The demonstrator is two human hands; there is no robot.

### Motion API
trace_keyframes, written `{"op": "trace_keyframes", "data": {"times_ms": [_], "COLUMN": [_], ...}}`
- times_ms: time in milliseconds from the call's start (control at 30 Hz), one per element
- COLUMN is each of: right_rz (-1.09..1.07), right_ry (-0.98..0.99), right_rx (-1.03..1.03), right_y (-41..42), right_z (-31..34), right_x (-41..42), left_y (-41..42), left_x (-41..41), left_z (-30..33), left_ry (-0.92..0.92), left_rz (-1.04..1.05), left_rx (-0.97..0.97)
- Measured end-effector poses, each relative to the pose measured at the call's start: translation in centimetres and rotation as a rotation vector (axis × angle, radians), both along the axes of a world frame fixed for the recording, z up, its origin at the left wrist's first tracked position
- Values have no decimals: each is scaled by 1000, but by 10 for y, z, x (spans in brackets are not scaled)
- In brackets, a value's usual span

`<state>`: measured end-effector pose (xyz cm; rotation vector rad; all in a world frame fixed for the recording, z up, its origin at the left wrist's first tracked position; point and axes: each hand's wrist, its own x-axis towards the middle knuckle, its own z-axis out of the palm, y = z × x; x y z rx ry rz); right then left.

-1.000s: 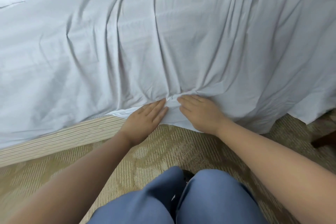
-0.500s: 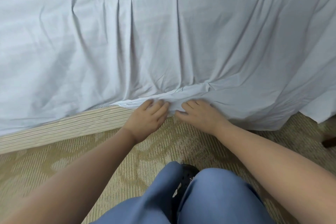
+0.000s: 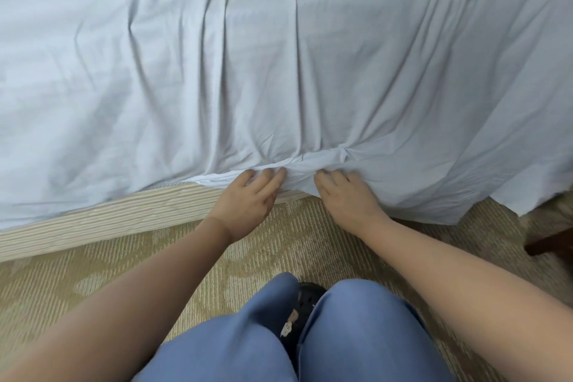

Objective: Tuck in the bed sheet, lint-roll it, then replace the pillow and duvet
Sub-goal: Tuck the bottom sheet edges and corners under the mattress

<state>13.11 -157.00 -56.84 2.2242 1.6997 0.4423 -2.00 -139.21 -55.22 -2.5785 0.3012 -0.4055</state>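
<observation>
A pale blue-white bed sheet (image 3: 279,56) covers the mattress and fills the upper view, wrinkled into long folds. Its lower edge bunches just above my hands. My left hand (image 3: 248,201) lies palm down with straight fingers, fingertips pushed under the bunched sheet edge at the mattress bottom. My right hand (image 3: 347,198) does the same just to its right, fingertips hidden under the fold. To the right the sheet hangs loose down to the floor (image 3: 465,195). No pillow, duvet or lint roller is in view.
A striped beige bed base (image 3: 108,220) runs below the mattress on the left. Patterned beige carpet (image 3: 77,282) covers the floor. My knees in blue trousers (image 3: 356,335) and a dark shoe (image 3: 307,304) are at the bottom. A dark wooden furniture leg (image 3: 552,242) stands at the right edge.
Both hands have pushed further in under the mattress edge, fingertips now hidden by the sheet. The left hand has spread slightly apart from the right. The view has tilted down.
</observation>
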Motion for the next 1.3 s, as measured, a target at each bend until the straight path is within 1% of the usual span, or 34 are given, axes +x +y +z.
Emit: {"op": "trace_keyframes", "data": {"times_ms": [133, 267, 300, 367, 467, 500, 600, 667, 700, 767, 833, 867, 933, 1000, 1067, 1100, 1167, 1233, 1300], "right_rz": [-84, -195, -209, -209, -184, -219, -339, -437, -446, -367, -257, -196, -105, -59, -129, -174, -195, -161, -108], "right_ry": [44, 91, 140, 336, 363, 383, 573, 601, 600, 608, 538, 493, 420, 429, 506, 514, 509, 480, 411], "right_rx": [0, -89, -42, 116, 370, 487, 612, 600, 595, 615, 577, 538, 387, 275, 169, 150, 172, 218, 254], "right_y": [-4, -7, -9, -14, -20, -20, -14, -13, -12, -11, -13, -15, -17, -17, -13, -10, -8, -9, -11], "right_z": [16, 29, 31, 37, 47, 51, 62, 62, 62, 61, 52, 46, 34, 31, 35, 34, 34, 36, 33], "right_x": [2, 3, 5, 9, 11, 11, 7, 4, 1, -4, -5, -5, -5, -7, -9, -8, -9, -8, -1], "left_y": [2, -3, -5, -7, -4, -2, -11, -17, -20, -23, -26, -28, -33, -39, -45, -46, -49, -52, -55], "left_x": [9, 16, 17, 16, 13, 13, 14, 17, 17, 15, 13, 13, 11, 9, 6, 4, 3, 9, 18], "left_z": [12, 22, 24, 25, 29, 31, 42, 47, 49, 47, 47, 47, 43, 40, 41, 39, 40, 43, 42], "left_ry": [33, 76, 96, 106, 134, 139, 80, 32, 9, -20, -9, 7, 76, 134, 174, 194, 237, 232, 265], "left_rz": [-47, -87, -85, -88, -74, -62, -25, 21, 52, 91, 139, 154, 215, 327, 401, 432, 486, 537, 591], "left_rx": [25, 14, 4, -5, -39, -65, -100, -165, -194, -177, -138, -140, -159, -186, -247, -282, -292, -329, -392]}}
